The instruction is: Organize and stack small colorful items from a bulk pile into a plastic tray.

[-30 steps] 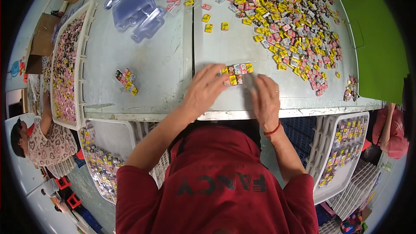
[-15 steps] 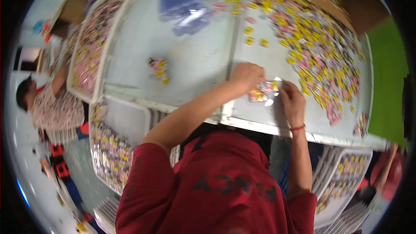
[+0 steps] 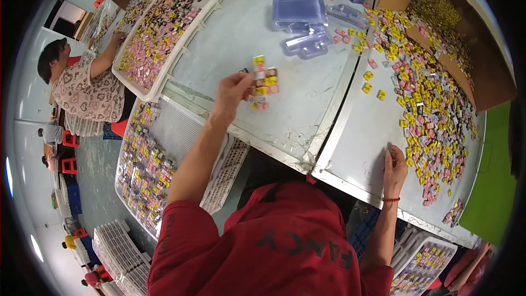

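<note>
— Holding a handful of small square packets [image 3: 262,83] up over the grey table [image 3: 307,104], aren't we? Our left hand [image 3: 233,92] is pinching them at one edge, fingers curled in tight, and the pieces are fanning out to the right in yellow, pink and brown.

— We are, and that is what is worrying me. We are gripping only the near edge, so the outer packets look ready to slide free and drop, some maybe over the table edge towards the white tray [image 3: 148,153] of sorted pieces below.

— What is our right hand [image 3: 394,169] doing?

— Lying flat on the table, fingers stretched out and nearly straight, gripping nothing. Its fingertips are resting just beside the near fringe of the big loose heap [image 3: 427,98] of packets.

— So a careless sweep there could be pushing loose ones off the front lip.

— We are thinking so. The clear plastic blister shells [image 3: 300,16] are lying well beyond, and the long white tray [image 3: 181,27] of pink and yellow pieces is sitting further left, where another person [image 3: 87,85] is reaching in.
</note>
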`<action>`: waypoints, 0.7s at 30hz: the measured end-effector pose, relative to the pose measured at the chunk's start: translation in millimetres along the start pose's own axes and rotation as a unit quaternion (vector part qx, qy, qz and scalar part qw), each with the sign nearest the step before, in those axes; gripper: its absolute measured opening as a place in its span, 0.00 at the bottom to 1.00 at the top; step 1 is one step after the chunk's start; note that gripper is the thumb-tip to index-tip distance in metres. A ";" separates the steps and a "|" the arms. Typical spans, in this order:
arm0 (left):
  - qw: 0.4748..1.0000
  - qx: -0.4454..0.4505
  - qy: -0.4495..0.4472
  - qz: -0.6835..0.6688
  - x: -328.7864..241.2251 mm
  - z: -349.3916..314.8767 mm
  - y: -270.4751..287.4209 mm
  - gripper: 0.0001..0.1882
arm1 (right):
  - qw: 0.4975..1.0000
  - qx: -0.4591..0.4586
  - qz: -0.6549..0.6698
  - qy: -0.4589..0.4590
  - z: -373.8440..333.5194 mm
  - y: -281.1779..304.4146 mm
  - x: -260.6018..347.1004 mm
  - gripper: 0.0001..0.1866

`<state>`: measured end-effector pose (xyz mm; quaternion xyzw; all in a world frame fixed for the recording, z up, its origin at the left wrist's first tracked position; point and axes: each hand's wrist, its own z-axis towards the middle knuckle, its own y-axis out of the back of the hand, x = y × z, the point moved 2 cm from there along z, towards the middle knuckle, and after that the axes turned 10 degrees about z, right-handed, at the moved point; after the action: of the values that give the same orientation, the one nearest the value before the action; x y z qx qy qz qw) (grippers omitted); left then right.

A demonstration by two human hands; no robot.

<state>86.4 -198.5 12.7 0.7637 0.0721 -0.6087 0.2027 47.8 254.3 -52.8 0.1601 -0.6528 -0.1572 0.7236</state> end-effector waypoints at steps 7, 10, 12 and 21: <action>0.989 -0.127 0.063 -0.028 40.1 2.6 26.7 0.13 | 1.000 -0.007 -0.012 -0.015 -0.8 0.3 -2.5 0.14; 0.988 -0.140 0.066 0.010 50.3 5.9 31.7 0.13 | 1.000 -0.013 -0.022 0.010 -1.6 -0.2 -4.8 0.14; 0.986 -0.149 0.064 0.029 45.5 8.5 25.4 0.13 | 1.000 -0.004 -0.021 0.011 -3.0 -0.6 -2.1 0.14; 0.772 -0.109 -0.447 0.439 -35.1 78.4 -97.6 0.11 | 0.998 -0.038 -0.055 -0.010 -10.1 -1.0 20.4 0.14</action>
<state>-27.8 -136.3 10.9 0.3272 -0.3042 -0.7140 0.5391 59.8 244.8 -36.0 0.1664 -0.6433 -0.2234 0.7131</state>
